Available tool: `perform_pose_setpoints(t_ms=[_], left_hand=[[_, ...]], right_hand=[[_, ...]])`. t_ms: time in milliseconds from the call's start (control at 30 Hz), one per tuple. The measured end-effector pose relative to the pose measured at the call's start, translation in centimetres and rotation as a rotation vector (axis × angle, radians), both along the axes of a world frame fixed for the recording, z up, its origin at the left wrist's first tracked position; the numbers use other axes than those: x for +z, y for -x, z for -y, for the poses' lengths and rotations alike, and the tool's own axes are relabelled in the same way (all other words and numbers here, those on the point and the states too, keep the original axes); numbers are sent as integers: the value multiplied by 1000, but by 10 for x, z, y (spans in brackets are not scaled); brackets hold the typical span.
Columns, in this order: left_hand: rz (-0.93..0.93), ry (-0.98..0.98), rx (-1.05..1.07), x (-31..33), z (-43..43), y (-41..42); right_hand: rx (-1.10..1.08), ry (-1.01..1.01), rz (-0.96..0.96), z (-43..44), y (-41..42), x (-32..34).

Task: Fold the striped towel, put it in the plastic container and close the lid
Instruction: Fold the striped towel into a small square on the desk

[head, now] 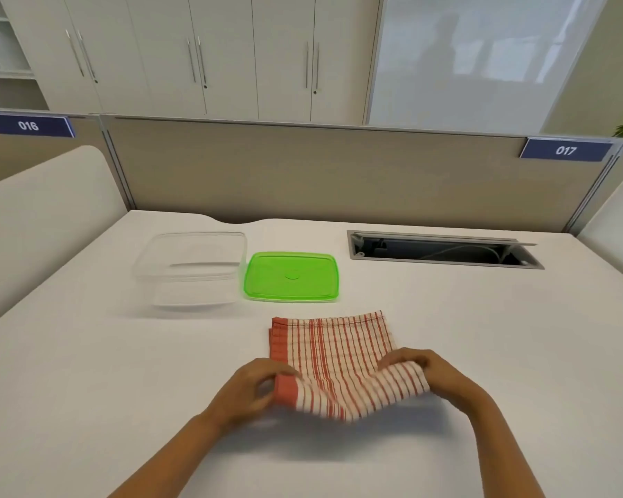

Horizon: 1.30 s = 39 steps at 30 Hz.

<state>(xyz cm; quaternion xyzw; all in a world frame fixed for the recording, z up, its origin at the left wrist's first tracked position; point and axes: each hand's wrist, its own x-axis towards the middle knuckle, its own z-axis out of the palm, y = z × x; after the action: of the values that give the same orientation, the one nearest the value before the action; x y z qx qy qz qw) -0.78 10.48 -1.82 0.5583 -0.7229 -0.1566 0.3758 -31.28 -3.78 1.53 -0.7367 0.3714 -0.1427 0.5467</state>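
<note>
One white desk [87, 372] — beige partition [303, 174] behind

Container [191, 269] far left on table [87, 372], lid [292, 276] just right, towel [333, 357] nearer, under both hands.

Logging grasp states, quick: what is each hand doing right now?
Left hand: closed, pinching the near-left corner of the striped towel.
Right hand: closed, gripping the towel's near-right corner.

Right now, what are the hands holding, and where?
Both hold the striped towel: left hand at its near-left corner, right hand at its near-right corner.
</note>
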Motion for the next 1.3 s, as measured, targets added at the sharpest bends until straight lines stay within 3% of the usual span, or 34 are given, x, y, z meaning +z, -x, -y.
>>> perform_pose_setpoints(t_ms=[67,133,267,367,433,600,767,933,1033,1167,1300], left_hand=[[-404,-136,246,5,10,9],[-586,-230,437,8,24,14],[-736,-412,562,14,41,9],[-804,-496,564,16,47,7],[-787,-445,573,19,49,7],[-684,-297,656,20,57,17],[-520,-286,797,23,61,29],[-31,-140,803,25,62,41],[223,-6,682,22,67,49],[490,-164,518,9,77,53],[530,-328,542,-5,78,36]], right_hand=[[-195,1,43,1,-6,-2],[-385,29,24,5,-17,-6],[-523,188,-160,12,-39,-15],[-560,246,-158,13,-46,-21],[-602,264,-125,13,-50,-22],[-690,304,-55,11,-55,-27],[-766,364,-170,8,-62,-27],[-771,701,-355,1,-75,-19],[-580,828,-350,-4,-95,-12],[-228,809,-544,-2,-115,-24],[-261,717,-691,4,-103,-39]])
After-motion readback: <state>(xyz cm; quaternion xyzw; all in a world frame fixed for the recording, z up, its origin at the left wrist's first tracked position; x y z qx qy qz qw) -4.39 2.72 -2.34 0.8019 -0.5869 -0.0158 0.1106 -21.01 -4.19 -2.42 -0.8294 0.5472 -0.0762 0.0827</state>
